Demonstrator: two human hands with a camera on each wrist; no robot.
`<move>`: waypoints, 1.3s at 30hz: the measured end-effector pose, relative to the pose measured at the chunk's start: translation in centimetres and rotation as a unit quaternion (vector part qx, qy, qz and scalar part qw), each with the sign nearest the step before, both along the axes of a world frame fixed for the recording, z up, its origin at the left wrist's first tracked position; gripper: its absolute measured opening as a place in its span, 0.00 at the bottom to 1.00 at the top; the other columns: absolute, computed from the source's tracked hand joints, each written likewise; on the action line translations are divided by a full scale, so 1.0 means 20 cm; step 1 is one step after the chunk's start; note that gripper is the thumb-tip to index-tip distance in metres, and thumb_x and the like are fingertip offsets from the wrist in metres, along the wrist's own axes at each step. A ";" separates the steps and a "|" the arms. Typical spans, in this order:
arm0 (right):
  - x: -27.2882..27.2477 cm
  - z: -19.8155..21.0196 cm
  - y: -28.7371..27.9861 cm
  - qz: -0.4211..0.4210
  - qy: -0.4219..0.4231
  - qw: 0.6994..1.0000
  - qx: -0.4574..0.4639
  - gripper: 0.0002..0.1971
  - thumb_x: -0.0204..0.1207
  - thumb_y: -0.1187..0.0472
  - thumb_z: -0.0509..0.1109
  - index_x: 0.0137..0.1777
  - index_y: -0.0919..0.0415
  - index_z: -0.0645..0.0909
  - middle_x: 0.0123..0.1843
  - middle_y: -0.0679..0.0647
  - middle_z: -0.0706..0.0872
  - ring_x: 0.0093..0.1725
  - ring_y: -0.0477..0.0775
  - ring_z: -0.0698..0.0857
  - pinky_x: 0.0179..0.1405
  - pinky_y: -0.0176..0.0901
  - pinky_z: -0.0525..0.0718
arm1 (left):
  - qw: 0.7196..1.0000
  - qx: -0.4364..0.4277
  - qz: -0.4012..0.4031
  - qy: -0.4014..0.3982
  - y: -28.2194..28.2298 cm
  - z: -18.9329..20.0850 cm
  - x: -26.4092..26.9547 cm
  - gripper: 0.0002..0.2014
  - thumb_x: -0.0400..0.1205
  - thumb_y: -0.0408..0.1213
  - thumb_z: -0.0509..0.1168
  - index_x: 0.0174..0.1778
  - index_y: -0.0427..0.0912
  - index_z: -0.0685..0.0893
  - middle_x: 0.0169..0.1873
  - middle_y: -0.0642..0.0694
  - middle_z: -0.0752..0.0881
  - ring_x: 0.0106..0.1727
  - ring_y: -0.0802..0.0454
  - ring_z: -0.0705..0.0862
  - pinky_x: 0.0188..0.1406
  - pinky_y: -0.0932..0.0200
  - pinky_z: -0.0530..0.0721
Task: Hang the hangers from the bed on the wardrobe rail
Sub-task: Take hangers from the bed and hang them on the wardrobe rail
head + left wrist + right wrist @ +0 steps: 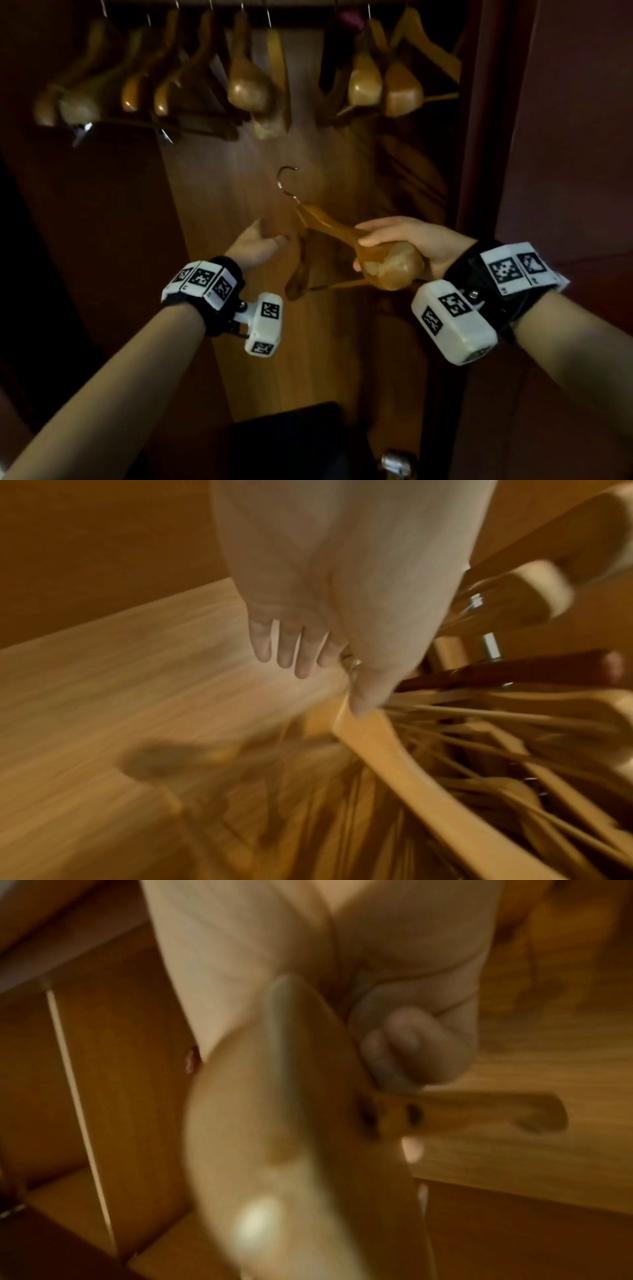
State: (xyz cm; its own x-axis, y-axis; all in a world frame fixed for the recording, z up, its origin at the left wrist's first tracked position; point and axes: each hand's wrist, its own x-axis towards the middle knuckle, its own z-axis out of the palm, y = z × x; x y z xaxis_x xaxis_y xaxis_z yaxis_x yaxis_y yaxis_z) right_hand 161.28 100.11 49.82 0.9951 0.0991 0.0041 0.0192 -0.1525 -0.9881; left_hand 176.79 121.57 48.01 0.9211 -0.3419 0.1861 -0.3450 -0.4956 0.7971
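Inside the wardrobe, my right hand (368, 251) grips a wooden hanger (387, 267) by its broad, rounded shoulder end. The hanger's metal hook (286, 181) points up and away, well below the hung row. The right wrist view shows my fingers (404, 1047) curled round that hanger (274, 1123). My left hand (263, 240) is open just left of the hanger's neck, fingers straight. From the left wrist view, its thumb (366, 696) lies at a hanger arm (394, 756); whether it touches is unclear.
Several wooden hangers (246, 78) hang in a row across the top, their hooks running out of view. The wardrobe's lit back panel (239, 205) is behind my hands and a dark side wall (486, 137) is on the right. A dark object (291, 442) sits low in front.
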 end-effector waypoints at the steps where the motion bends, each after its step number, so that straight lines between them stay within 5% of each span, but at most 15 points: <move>1: -0.03 -0.03 -0.01 0.021 0.006 1.000 0.007 0.26 0.69 0.59 0.72 0.64 0.74 0.77 0.44 0.61 0.86 0.43 0.55 0.86 0.46 0.43 0.84 | 1.000 0.018 -0.009 0.016 -0.01 -0.03 0.00 0.37 0.79 0.49 0.69 0.81 0.42 0.63 0.74 0.48 0.74 0.73 0.48 0.73 0.68 0.55 0.72; 3: -0.08 -0.06 -0.03 0.068 0.014 0.997 0.014 0.30 0.70 0.60 0.71 0.69 0.76 0.73 0.44 0.61 0.89 0.45 0.54 0.87 0.46 0.40 0.86 | 0.998 0.048 -0.024 0.022 -0.01 -0.09 0.01 0.40 0.76 0.53 0.71 0.80 0.42 0.64 0.74 0.47 0.74 0.73 0.47 0.74 0.69 0.54 0.72; 7: -0.13 -0.10 -0.03 0.123 0.019 0.992 0.018 0.27 0.73 0.59 0.69 0.73 0.64 0.76 0.47 0.62 0.88 0.49 0.56 0.86 0.48 0.40 0.86 | 0.998 0.046 -0.009 0.032 0.06 -0.17 0.01 0.46 0.72 0.51 0.76 0.80 0.42 0.57 0.73 0.45 0.73 0.73 0.45 0.73 0.71 0.50 0.74; 12: -0.04 -0.15 -0.02 0.167 0.053 0.984 0.010 0.35 0.70 0.54 0.76 0.77 0.58 0.71 0.54 0.65 0.87 0.53 0.58 0.87 0.48 0.44 0.86 | 0.997 -0.055 0.019 0.052 0.20 -0.21 0.03 0.30 0.74 0.39 0.76 0.70 0.43 0.73 0.62 0.45 0.82 0.63 0.47 0.80 0.63 0.49 0.79; 17: 0.08 -0.15 -0.01 0.035 0.003 0.985 -0.167 0.22 0.72 0.54 0.72 0.67 0.50 0.79 0.61 0.54 0.86 0.58 0.51 0.86 0.53 0.39 0.84 | 0.994 -0.057 0.072 0.063 0.34 -0.27 0.01 0.36 0.70 0.41 0.78 0.73 0.43 0.72 0.61 0.47 0.81 0.63 0.47 0.78 0.63 0.46 0.78; 19: 0.13 -0.20 -0.03 -0.039 -0.009 0.976 -0.216 0.15 0.76 0.56 0.72 0.63 0.50 0.81 0.57 0.52 0.86 0.54 0.47 0.85 0.51 0.36 0.82 | 0.993 -0.037 0.095 0.059 0.39 -0.30 0.01 0.38 0.67 0.43 0.80 0.72 0.41 0.74 0.62 0.45 0.82 0.63 0.45 0.80 0.64 0.44 0.80; 22: 0.18 -0.29 -0.04 -0.157 -0.056 0.954 -0.247 0.08 0.77 0.59 0.72 0.55 0.55 0.85 0.45 0.49 0.87 0.46 0.46 0.84 0.41 0.32 0.78 | 0.992 -0.029 0.111 0.051 0.40 -0.30 0.00 0.31 0.65 0.42 0.82 0.62 0.37 0.81 0.54 0.42 0.87 0.55 0.45 0.85 0.52 0.50 0.84; 25: 0.19 -0.34 0.04 -0.203 -0.109 0.937 -0.262 0.03 0.75 0.60 0.71 0.46 0.56 0.86 0.39 0.51 0.86 0.43 0.50 0.84 0.40 0.39 0.79 | 0.993 -0.035 0.102 0.054 0.36 -0.27 -0.01 0.24 0.64 0.41 0.83 0.52 0.36 0.85 0.45 0.43 0.89 0.51 0.45 0.87 0.43 0.55 0.86; 32: 0.14 -0.49 0.41 0.012 -0.037 0.970 -0.241 0.11 0.81 0.53 0.67 0.52 0.61 0.84 0.45 0.61 0.88 0.40 0.49 0.83 0.34 0.35 0.78 | 0.986 -0.087 0.015 0.138 0.18 -0.20 -0.11 0.16 0.75 0.31 0.74 0.57 0.34 0.82 0.44 0.35 0.89 0.45 0.37 0.88 0.47 0.44 0.89; 36: 0.16 -0.55 0.54 0.042 -0.016 0.986 -0.158 0.09 0.80 0.58 0.68 0.40 0.59 0.75 0.37 0.51 0.79 0.39 0.45 0.78 0.40 0.38 0.76 | 0.972 -0.114 0.002 0.204 0.06 -0.17 -0.18 0.11 0.79 0.31 0.69 0.55 0.32 0.80 0.37 0.39 0.84 0.35 0.45 0.84 0.30 0.58 0.83; 39: 0.17 -0.56 0.58 0.008 -0.019 0.992 -0.127 0.16 0.65 0.48 0.75 0.45 0.54 0.75 0.42 0.51 0.84 0.44 0.48 0.83 0.46 0.40 0.85 | 0.959 -0.153 -0.002 0.239 0.00 -0.13 -0.21 0.18 0.78 0.34 0.70 0.60 0.30 0.77 0.43 0.36 0.84 0.37 0.44 0.83 0.29 0.56 0.82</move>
State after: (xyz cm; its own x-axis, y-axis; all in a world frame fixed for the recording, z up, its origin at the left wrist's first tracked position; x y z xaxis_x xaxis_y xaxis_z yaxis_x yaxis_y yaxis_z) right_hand 164.75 111.73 38.62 0.9929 0.1184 0.0149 0.0609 -0.3956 -0.9164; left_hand 172.55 121.57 45.50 0.9246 -0.3433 -0.1653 0.0949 -0.2127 0.9725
